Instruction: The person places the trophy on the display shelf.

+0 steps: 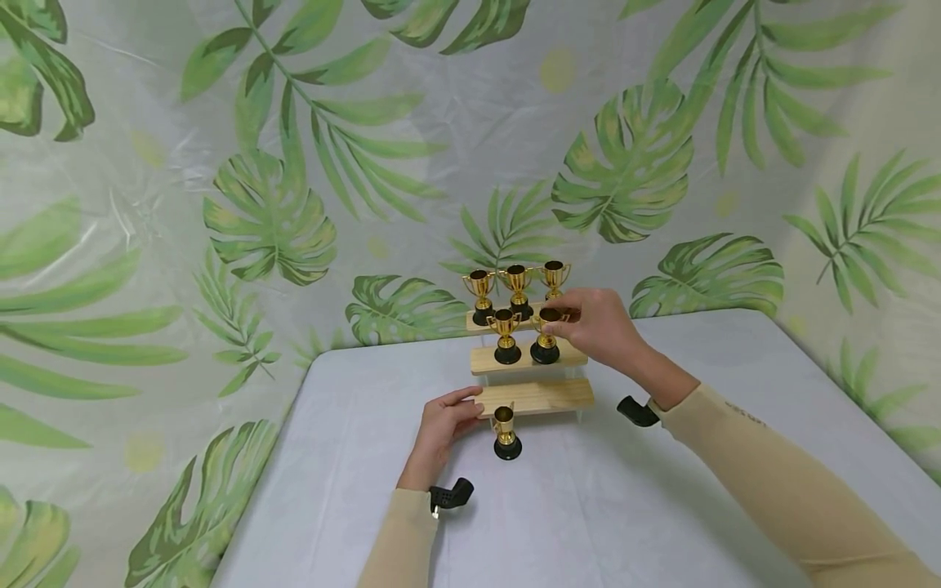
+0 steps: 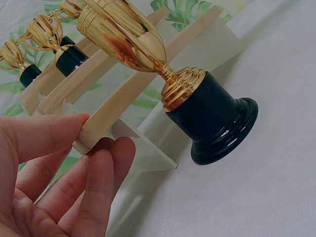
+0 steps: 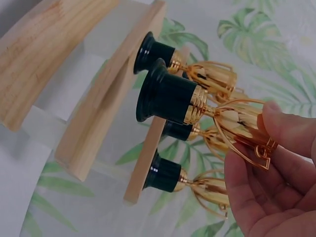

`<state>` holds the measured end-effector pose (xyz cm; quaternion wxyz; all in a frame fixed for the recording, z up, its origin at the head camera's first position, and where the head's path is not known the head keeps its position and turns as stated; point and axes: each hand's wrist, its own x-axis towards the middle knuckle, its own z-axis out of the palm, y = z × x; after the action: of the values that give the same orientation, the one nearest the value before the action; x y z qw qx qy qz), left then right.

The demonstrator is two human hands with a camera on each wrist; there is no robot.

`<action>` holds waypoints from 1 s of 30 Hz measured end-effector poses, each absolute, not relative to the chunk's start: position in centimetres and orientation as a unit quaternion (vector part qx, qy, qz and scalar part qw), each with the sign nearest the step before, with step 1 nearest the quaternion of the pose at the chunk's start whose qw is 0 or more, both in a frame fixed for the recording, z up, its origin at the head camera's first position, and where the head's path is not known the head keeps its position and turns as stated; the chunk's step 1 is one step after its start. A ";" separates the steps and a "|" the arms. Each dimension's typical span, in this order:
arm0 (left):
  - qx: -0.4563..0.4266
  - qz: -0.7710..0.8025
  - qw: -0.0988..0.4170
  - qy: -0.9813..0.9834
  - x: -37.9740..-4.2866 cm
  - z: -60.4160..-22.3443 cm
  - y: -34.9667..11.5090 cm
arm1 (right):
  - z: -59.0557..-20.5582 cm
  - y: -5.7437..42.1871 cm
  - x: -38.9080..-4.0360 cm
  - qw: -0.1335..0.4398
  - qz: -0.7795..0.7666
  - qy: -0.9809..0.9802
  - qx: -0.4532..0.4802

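Note:
With fingers and thumb, my right hand (image 1: 599, 327) pinches the cup of a small gold trophy (image 3: 168, 96) on a black base. That trophy is upright at the right part of the middle shelf (image 1: 494, 358); whether its base touches the wood is unclear. Another gold trophy (image 1: 506, 331) stands to its left on that shelf. My left hand (image 1: 443, 425) pinches the left end of the lowest shelf of the wooden stepped stand (image 2: 113, 106). One more trophy (image 1: 506, 437) stands on the table in front of the stand, close to my left fingers.
Three trophies (image 1: 481, 294) stand in a row on the top shelf, the rightmost partly behind my right hand. Clear supports (image 2: 148, 153) hold up the boards. A white cloth covers the table (image 1: 353, 457), and a leaf-patterned sheet (image 1: 470, 122) hangs behind.

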<state>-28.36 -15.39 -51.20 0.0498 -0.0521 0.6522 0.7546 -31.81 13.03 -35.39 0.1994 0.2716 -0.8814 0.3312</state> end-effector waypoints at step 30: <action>-0.051 0.750 0.056 0.657 -28.4 -51.5 -15.5 | -35.7 12.4 -34.6 0.141 0.327 -0.896 0.265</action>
<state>-28.43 -15.48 -51.47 0.0556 -0.0509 0.6571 0.7500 -34.63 12.39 -35.70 0.1413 0.2655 -0.8958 0.3271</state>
